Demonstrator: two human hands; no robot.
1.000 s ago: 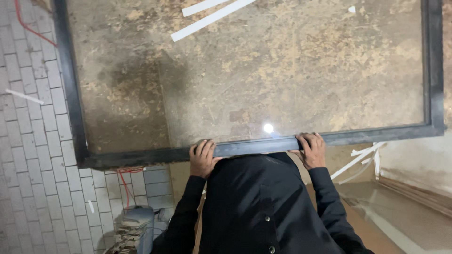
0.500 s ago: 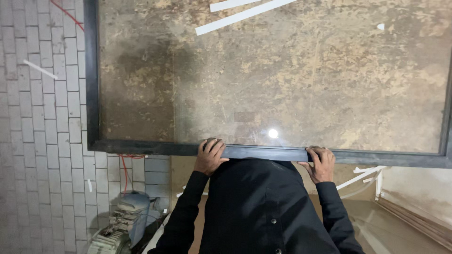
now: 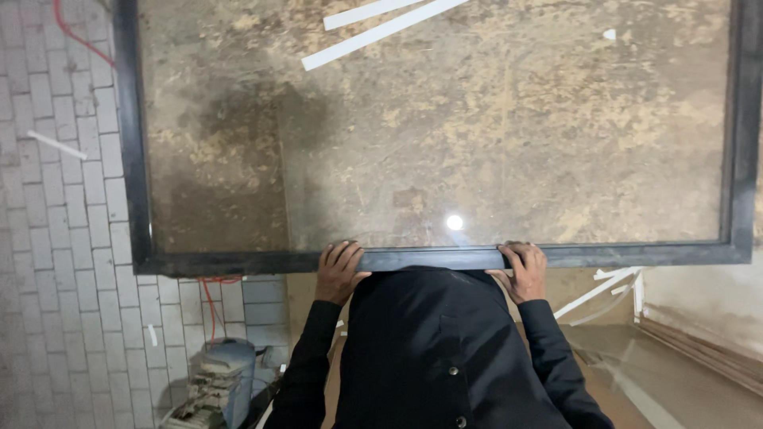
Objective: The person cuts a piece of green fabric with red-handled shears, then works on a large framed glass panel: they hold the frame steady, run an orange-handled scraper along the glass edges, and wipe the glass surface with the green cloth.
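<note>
While we hold the near rail of the glazed frame (image 3: 433, 258) with our left hand (image 3: 339, 272) and right hand (image 3: 523, 270) both curled over its edge, the wide panel reaching well away from us could tip or slide out, we judge, since that grip is narrow. Beyond our fingers lie smooth reflective glass, dark matte bars, then mottled brown floor (image 3: 509, 127), white strips (image 3: 381, 32) and grey brick paving (image 3: 63, 238).

Dim, sharp view; lamp glare on glass (image 3: 454, 222).
</note>
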